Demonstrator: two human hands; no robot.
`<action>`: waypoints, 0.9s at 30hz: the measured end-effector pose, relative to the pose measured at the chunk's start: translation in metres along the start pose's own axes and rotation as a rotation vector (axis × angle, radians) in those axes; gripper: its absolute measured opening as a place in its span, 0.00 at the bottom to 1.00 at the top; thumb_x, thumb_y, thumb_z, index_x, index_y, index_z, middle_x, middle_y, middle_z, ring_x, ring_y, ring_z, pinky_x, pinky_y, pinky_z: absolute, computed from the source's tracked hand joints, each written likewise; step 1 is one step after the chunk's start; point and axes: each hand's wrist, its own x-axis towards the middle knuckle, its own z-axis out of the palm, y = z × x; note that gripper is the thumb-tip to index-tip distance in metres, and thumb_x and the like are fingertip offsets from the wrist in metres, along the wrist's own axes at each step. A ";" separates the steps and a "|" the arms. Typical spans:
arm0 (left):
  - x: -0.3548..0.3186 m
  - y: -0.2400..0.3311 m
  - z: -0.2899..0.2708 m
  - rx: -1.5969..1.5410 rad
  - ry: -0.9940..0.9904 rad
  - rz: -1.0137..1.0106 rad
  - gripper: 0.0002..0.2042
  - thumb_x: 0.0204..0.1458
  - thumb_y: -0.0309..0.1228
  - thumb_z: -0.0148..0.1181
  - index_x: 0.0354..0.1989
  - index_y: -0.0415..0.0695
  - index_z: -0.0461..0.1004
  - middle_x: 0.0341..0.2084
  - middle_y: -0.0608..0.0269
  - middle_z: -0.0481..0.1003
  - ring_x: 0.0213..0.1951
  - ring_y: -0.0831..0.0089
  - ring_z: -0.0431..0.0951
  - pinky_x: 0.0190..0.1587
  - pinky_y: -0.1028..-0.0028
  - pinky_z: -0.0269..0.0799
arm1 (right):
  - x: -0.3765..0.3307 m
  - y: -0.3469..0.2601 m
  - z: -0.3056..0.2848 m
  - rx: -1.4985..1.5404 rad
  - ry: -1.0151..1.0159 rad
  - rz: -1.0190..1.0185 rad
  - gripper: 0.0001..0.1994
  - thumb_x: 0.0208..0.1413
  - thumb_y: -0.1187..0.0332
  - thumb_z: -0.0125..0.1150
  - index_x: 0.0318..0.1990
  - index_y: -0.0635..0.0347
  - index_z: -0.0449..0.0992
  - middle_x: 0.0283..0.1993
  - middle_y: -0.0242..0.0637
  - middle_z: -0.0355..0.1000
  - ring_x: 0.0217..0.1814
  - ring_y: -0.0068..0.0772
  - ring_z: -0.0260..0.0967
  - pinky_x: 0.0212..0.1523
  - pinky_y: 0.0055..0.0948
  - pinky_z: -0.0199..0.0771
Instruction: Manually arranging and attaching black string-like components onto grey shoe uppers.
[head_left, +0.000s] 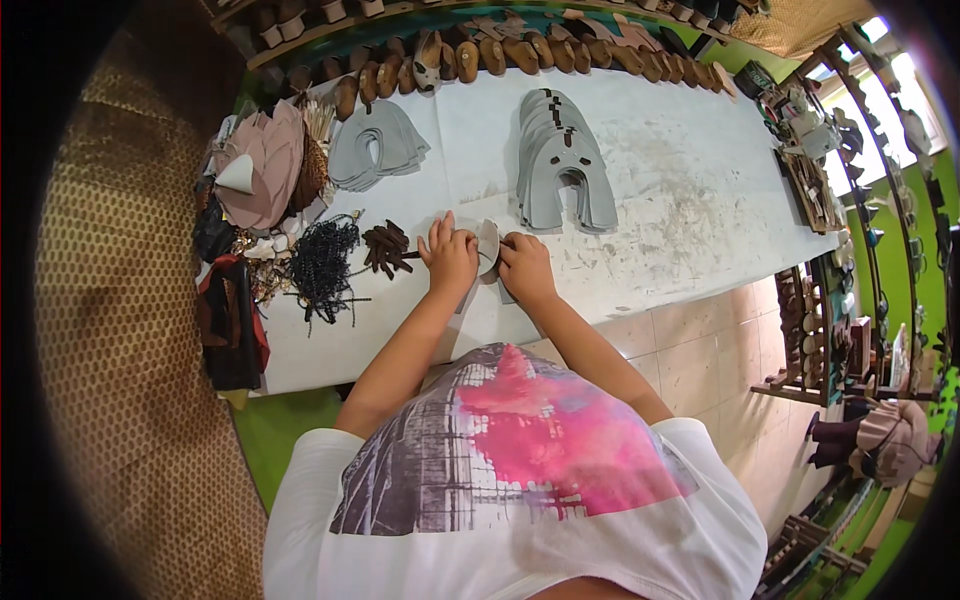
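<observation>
Near the front edge of the table, both hands hold a curled grey U-shaped shoe upper piece (488, 248). My left hand (452, 258) pinches its left side, with one finger raised. My right hand (526, 268) grips its right side with bent fingers. A small pile of dark brown strips (384, 248) lies just left of my left hand, and one strip reaches toward that hand. Beyond my right hand is an overlapping stack of grey upper pieces (566, 165) with small brown tabs. Another stack of grey upper pieces (350, 160) lies farther left.
The white-covered table (690, 200) has scuff marks on its right. Black braided cords (322, 262) and pinkish-beige sheets (262, 165) crowd its left end. Brown shoe lasts (520, 55) line the far edge. Shoe racks (810, 340) stand at right; a person (890, 445) is beyond them.
</observation>
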 end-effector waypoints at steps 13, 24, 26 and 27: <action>0.001 0.003 -0.006 -0.019 -0.029 -0.195 0.06 0.45 0.36 0.57 0.25 0.50 0.76 0.57 0.61 0.60 0.61 0.55 0.51 0.57 0.40 0.37 | 0.001 -0.005 -0.001 -0.021 0.028 -0.018 0.05 0.40 0.72 0.55 0.27 0.60 0.75 0.37 0.35 0.69 0.41 0.40 0.65 0.41 0.38 0.64; 0.011 0.003 -0.022 0.022 -0.085 -0.237 0.08 0.46 0.39 0.54 0.26 0.51 0.77 0.58 0.59 0.60 0.62 0.55 0.49 0.58 0.42 0.37 | 0.000 -0.004 0.000 -0.032 0.020 -0.018 0.05 0.41 0.71 0.55 0.28 0.59 0.75 0.37 0.34 0.68 0.42 0.38 0.64 0.41 0.38 0.64; 0.011 -0.003 -0.022 -0.002 -0.048 -0.204 0.10 0.47 0.41 0.53 0.27 0.52 0.77 0.57 0.59 0.60 0.62 0.54 0.49 0.58 0.42 0.37 | 0.000 -0.005 0.000 -0.022 0.029 -0.025 0.06 0.41 0.71 0.55 0.28 0.58 0.75 0.37 0.34 0.68 0.42 0.38 0.64 0.41 0.38 0.63; 0.010 -0.007 -0.022 -0.041 -0.090 -0.169 0.12 0.49 0.44 0.51 0.28 0.51 0.78 0.58 0.58 0.60 0.62 0.53 0.48 0.58 0.42 0.36 | 0.000 -0.005 0.000 -0.036 0.006 -0.018 0.07 0.42 0.70 0.55 0.31 0.57 0.76 0.37 0.33 0.68 0.43 0.37 0.64 0.42 0.38 0.63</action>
